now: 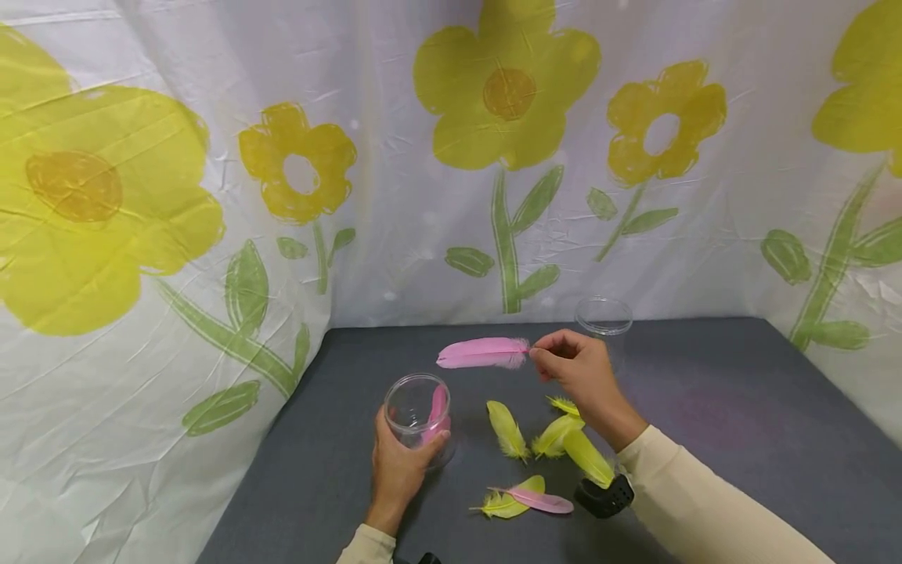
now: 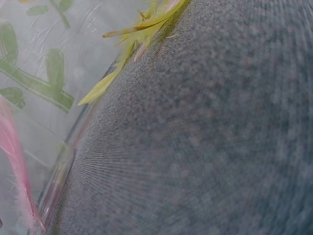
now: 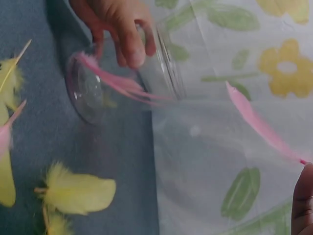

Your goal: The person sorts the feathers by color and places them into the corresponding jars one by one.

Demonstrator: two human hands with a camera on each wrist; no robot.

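Observation:
My left hand (image 1: 403, 462) grips a clear plastic jar (image 1: 407, 403) round its side at the left of the table. Inside the jar leans a pink feather (image 3: 117, 81). To the right and a little higher, my right hand (image 1: 579, 370) pinches another pink feather (image 1: 482, 352) by its quill, thumb against fingers. That feather points left, above and beyond the jar's open mouth, apart from it. Several yellow feathers (image 1: 506, 429) lie on the table between the hands. Nearer the front, a pink feather (image 1: 543, 500) lies across a yellow feather (image 1: 503, 507).
A second clear jar (image 1: 604, 315) stands at the back of the dark grey table (image 1: 705, 470), partly hidden behind my right hand. White cloth (image 1: 395, 235) printed with yellow flowers hangs behind and along both sides. A black wrist device (image 1: 604, 498) sits below my right forearm.

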